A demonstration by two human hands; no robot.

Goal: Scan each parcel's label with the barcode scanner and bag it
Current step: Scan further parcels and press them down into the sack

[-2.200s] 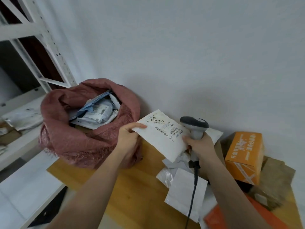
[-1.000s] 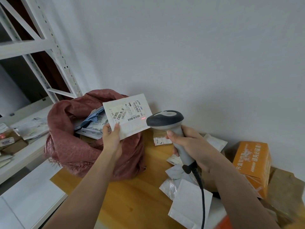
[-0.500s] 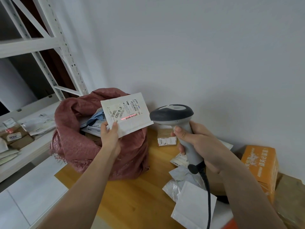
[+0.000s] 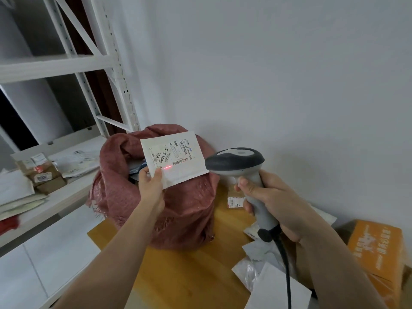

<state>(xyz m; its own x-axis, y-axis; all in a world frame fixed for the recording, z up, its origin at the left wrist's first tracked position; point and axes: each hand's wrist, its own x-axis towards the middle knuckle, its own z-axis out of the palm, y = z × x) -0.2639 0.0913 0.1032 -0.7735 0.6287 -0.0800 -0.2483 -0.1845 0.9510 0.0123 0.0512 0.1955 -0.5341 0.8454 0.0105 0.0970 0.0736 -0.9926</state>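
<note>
My left hand (image 4: 151,189) pinches the lower left corner of a flat white parcel (image 4: 178,169) and holds it upright in front of the pink woven sack (image 4: 178,210). The parcel's label with barcodes faces me. A short red scan line lies on the parcel just below the barcode. My right hand (image 4: 275,204) grips the handle of the grey barcode scanner (image 4: 236,161), whose head points left at the parcel from close by. The sack stands open on the wooden table (image 4: 182,275) with other parcels inside.
Several white and grey parcels (image 4: 267,284) lie on the table at lower right, beside an orange box (image 4: 379,259). A small labelled parcel (image 4: 234,198) sits by the wall. The white shelf rack (image 4: 55,197) on the left holds brown and white packets. The scanner cable hangs down.
I lifted the parcel from the table pile to in front of the sack, and the scanner came up beside it. The red line moved from the barcode to just below it.
</note>
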